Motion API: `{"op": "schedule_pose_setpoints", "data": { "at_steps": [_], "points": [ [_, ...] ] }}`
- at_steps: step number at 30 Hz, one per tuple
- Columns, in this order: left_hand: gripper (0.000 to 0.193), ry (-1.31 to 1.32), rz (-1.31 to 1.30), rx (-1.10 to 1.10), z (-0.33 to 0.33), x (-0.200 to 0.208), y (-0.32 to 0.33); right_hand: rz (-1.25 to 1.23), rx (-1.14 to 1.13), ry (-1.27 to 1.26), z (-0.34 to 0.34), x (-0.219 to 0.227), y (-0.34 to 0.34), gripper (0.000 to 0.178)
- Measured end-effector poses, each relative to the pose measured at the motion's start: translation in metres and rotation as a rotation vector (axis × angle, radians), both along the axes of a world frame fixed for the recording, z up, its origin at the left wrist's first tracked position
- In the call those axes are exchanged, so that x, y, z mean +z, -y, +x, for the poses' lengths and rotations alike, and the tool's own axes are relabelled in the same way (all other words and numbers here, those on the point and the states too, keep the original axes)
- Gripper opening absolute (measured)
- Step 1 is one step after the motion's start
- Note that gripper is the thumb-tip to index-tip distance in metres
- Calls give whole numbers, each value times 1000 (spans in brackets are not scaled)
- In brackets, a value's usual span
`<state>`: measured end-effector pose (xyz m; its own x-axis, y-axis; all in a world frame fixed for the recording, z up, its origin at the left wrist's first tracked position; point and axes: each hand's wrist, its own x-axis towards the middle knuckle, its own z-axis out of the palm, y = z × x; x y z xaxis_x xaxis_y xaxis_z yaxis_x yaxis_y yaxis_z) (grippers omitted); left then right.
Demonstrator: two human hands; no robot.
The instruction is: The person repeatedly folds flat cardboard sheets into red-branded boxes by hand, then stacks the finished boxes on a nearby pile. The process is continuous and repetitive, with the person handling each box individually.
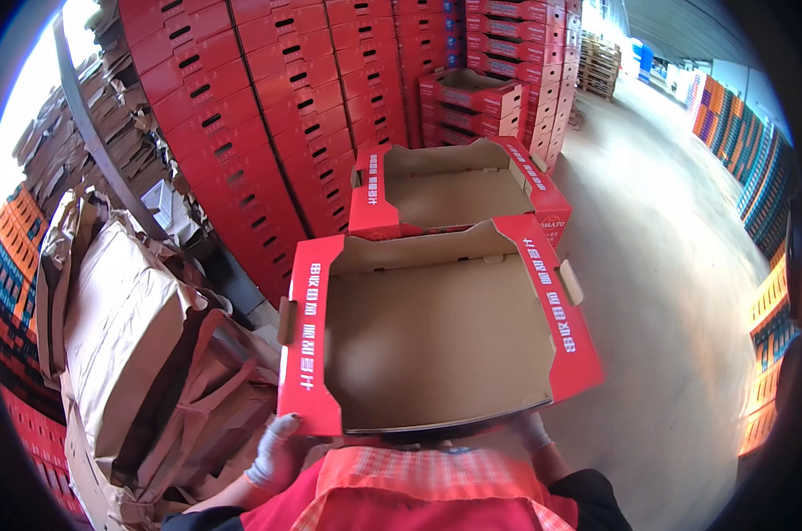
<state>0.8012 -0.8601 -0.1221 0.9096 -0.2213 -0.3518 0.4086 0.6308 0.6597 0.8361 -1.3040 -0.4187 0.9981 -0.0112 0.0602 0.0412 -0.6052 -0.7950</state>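
A red open-topped cardboard box (445,327) with a plain brown inside is right in front of my body. My left hand (275,442), in a light grey-white glove, grips its near left corner. At the near right side my right hand (534,432), gloved too, supports the box from below; its fingers are mostly hidden by the wall. Small brown cardboard flaps stick out on the left and right sides. Just beyond stands a second box of the same kind (551,199), its near edge overlapped by the one I hold.
Tall stacks of red boxes (233,177) rise ahead and to the left. Crumpled brown paper bundles (127,327) lie at my left, near a slanting metal post (100,133). Concrete floor (658,265) runs along the right, bordered by orange and blue crates (755,177). Wooden pallets (598,64) stand far back.
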Motion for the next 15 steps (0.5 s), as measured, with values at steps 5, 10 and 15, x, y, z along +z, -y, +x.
{"op": "schedule_pose_setpoints", "data": {
  "at_steps": [5, 10, 15],
  "points": [
    [57, 91, 115, 170, 24, -2, 6, -307, 189, 345, 20, 19, -2, 18],
    [49, 219, 110, 100, 112, -30, -22, 608, -65, -204, 87, 15, -18, 8],
    [45, 42, 187, 311, 250, -34, -41, 942, -210, -498, 207, 15, -46, 28]
  ]
}}
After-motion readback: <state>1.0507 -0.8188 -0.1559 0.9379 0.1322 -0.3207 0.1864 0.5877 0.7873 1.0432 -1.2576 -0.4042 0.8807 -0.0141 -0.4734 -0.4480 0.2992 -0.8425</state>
